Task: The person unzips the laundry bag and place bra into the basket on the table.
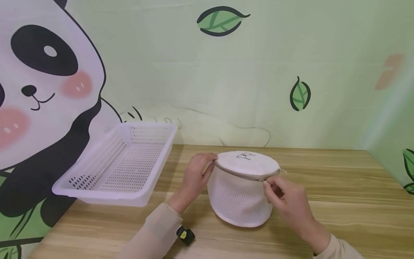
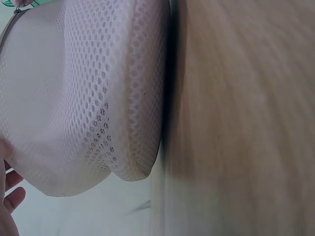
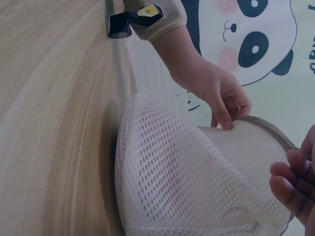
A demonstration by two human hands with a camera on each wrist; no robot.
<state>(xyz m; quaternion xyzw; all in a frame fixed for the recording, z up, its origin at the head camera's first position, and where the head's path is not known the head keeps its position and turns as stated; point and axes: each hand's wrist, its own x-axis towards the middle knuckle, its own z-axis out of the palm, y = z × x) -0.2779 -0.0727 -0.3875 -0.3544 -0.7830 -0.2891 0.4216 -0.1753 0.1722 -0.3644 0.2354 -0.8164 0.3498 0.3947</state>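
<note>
A white mesh bag point(image 1: 240, 201), round and upright, stands on the wooden table, its flat lid point(image 1: 247, 163) ringed by a grey zipper point(image 1: 239, 175). My left hand point(image 1: 196, 174) pinches the rim at the lid's left edge, thumb on the near side, as the right wrist view also shows point(image 3: 216, 91). At the front right of the rim, my right hand point(image 1: 289, 201) pinches the zipper pull between thumb and forefinger, other fingers curled. In the left wrist view the mesh side point(image 2: 93, 88) bulges and folds.
A white plastic basket point(image 1: 158, 174) with slotted walls sits to the left on the table point(image 1: 349, 201). Behind the table hangs a green backdrop point(image 1: 161, 54) with a panda and leaves. A small black device point(image 1: 185, 235) is at my left sleeve.
</note>
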